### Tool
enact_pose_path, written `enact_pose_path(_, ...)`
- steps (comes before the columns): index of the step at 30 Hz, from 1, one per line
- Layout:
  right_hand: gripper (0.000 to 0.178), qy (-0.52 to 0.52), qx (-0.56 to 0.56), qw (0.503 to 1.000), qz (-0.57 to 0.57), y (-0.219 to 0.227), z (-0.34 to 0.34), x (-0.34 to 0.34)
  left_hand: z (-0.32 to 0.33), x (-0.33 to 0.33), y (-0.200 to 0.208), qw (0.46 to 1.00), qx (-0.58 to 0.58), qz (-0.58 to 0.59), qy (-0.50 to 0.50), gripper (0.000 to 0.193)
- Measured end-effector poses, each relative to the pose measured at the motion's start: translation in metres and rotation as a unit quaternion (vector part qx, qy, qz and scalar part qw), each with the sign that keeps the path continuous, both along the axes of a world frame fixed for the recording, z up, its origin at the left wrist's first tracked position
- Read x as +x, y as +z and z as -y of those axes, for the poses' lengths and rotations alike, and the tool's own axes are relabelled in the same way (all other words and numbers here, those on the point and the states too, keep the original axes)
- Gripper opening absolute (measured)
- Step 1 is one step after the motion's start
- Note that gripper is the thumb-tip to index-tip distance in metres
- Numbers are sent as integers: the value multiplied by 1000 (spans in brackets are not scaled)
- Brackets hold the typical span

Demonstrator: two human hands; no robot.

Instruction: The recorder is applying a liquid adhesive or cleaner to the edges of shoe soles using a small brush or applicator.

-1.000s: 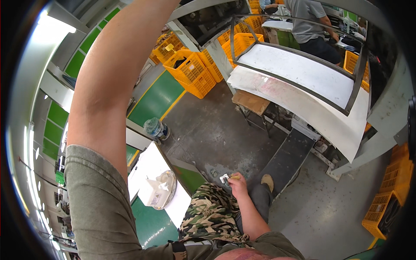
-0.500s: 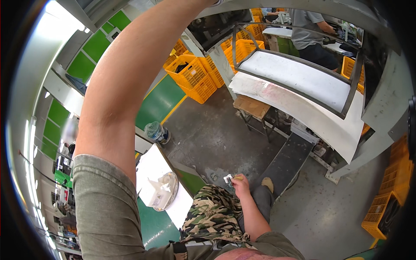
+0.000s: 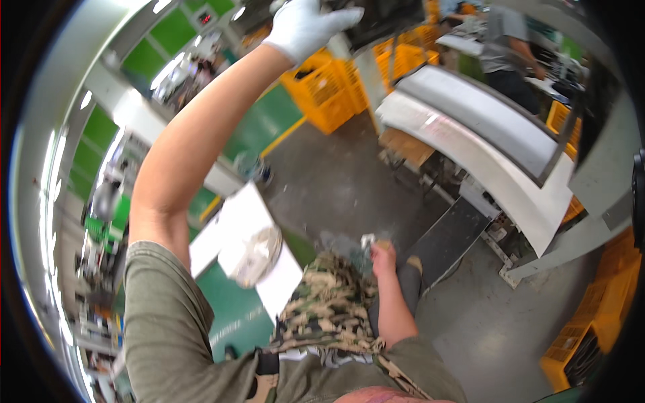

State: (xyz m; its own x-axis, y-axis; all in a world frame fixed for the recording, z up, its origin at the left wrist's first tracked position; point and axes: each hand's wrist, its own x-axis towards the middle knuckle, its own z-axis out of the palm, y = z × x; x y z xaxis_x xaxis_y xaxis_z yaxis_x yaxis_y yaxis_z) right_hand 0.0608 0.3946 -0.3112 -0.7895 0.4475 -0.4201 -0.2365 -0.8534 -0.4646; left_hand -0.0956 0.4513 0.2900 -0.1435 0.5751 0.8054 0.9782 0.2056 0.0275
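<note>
Left hand [image 3: 306,27], gloved, is reaching to the frame's top, grip clamped on a dark fixture [image 3: 376,17]. Right hand [image 3: 383,255] is closing on a small, possibly metal part [image 3: 367,240]; steady support advisable.

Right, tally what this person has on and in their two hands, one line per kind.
White glove: 1, worn on the raised left hand
Small silvery metal piece: 1, pinched in the bare right hand down by the knee
Total: 2
</note>
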Motion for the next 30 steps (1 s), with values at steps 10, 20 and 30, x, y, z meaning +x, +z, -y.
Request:
enact_pose_path(10,13,98,-42,994,-3,-40,-38,-19,583,92,-284,670,-348,423,500,64)
enact_pose_path(20,15,148,60,984,81,-8,-31,17,847,416,-476,267,-23,624,734,88)
enact_pose_path(30,15,174,188,957,132,53,-11,-14,851,329,-517,330,-142,646,673,89)
